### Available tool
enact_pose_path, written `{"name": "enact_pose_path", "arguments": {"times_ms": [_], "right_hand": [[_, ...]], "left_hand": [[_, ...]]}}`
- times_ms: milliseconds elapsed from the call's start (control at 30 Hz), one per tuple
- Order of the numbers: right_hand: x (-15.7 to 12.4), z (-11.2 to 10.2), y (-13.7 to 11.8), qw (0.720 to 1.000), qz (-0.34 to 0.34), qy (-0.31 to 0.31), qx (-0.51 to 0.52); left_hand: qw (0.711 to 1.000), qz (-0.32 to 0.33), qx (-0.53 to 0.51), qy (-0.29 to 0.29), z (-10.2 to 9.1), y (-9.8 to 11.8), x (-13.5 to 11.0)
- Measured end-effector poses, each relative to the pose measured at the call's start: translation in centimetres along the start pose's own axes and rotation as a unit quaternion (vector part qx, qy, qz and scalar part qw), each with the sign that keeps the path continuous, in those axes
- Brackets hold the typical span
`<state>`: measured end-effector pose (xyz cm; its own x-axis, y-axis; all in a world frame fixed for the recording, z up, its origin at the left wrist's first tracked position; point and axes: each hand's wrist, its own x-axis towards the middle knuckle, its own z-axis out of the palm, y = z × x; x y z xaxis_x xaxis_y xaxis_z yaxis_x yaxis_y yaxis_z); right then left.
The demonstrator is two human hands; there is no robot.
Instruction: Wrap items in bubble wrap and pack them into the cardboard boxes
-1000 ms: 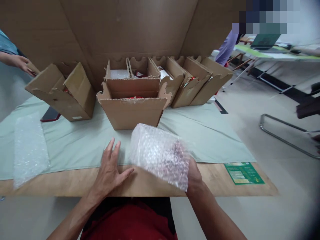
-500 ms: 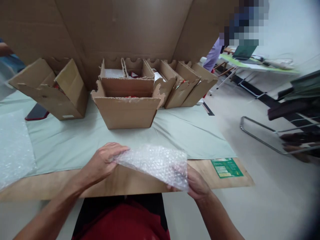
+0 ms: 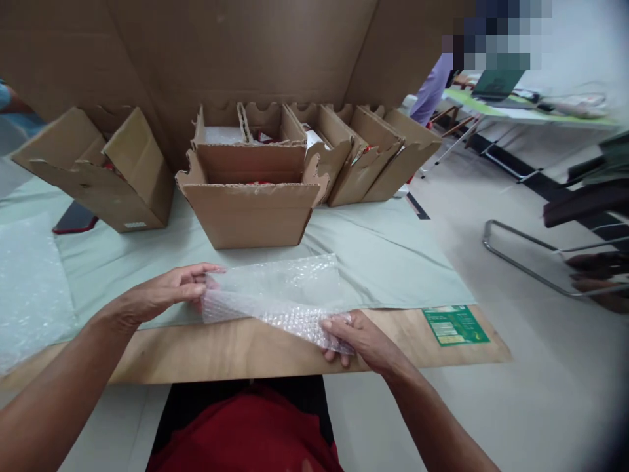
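A clear sheet of bubble wrap [image 3: 289,288] stretches between my two hands over the table's front edge, its near part folded up. My left hand [image 3: 171,288] pinches its left end, thumb on top and fingers stretched behind. At the near right corner my right hand [image 3: 356,337] grips it between thumb and fingers. Just beyond stands an open cardboard box [image 3: 250,216] with something red inside, mostly hidden by the front wall.
More bubble wrap [image 3: 32,288] lies at the left. An angled cardboard box [image 3: 132,177] and a dark phone-like object [image 3: 76,217] are behind it. Several cardboard bins [image 3: 373,151] line the back against a cardboard wall [image 3: 236,52]. A green card [image 3: 457,326] is at the right edge.
The bubble wrap has opened out from a flat strip into a folded sheet with its far part on the cloth. My left hand moved left, my right hand slightly left.
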<state>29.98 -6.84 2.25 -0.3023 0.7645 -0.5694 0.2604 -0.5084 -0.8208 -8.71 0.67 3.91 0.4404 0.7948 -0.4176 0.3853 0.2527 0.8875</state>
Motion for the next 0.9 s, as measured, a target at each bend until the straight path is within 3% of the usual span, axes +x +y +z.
{"name": "enact_pose_path", "arguments": {"times_ms": [100, 200, 300, 400, 500, 633, 733, 800, 900], "right_hand": [[0.0, -0.2, -0.1, 1.0, 0.004, -0.011, -0.015], [0.2, -0.4, -0.1, 0.999, 0.006, -0.025, -0.042], [0.5, -0.8, 0.1, 0.997, -0.006, -0.016, -0.069], [0.1, -1.3, 0.2, 0.99, 0.0, 0.035, -0.136], [-1.5, -2.2, -0.1, 0.946, -0.038, 0.124, -0.298], [-3.4, -3.2, -1.2, 0.86, -0.114, 0.24, -0.436], [-1.5, -1.6, -2.2, 0.811, -0.251, 0.267, -0.457], [1.5, 0.7, -2.6, 0.77, -0.334, 0.228, -0.493], [6.1, 4.0, -2.6, 0.736, -0.347, 0.141, -0.563]], "left_hand": [[0.998, -0.034, -0.03, 0.045, 0.6, -0.4, 0.5], [0.994, -0.05, 0.022, 0.099, 1.5, 0.2, 1.1], [0.983, 0.0, 0.083, 0.165, 1.8, 0.4, 2.0], [0.955, 0.057, 0.171, 0.237, 1.5, -0.2, 2.9], [0.901, 0.077, 0.299, 0.305, 1.4, -1.1, 3.2], [0.783, 0.187, 0.435, 0.404, 3.6, -1.6, 2.1], [0.741, 0.279, 0.494, 0.36, 7.4, -1.4, 1.7], [0.735, 0.302, 0.531, 0.294, 10.0, -1.6, 2.1], [0.736, 0.279, 0.578, 0.215, 12.3, -2.7, 3.3]]}}
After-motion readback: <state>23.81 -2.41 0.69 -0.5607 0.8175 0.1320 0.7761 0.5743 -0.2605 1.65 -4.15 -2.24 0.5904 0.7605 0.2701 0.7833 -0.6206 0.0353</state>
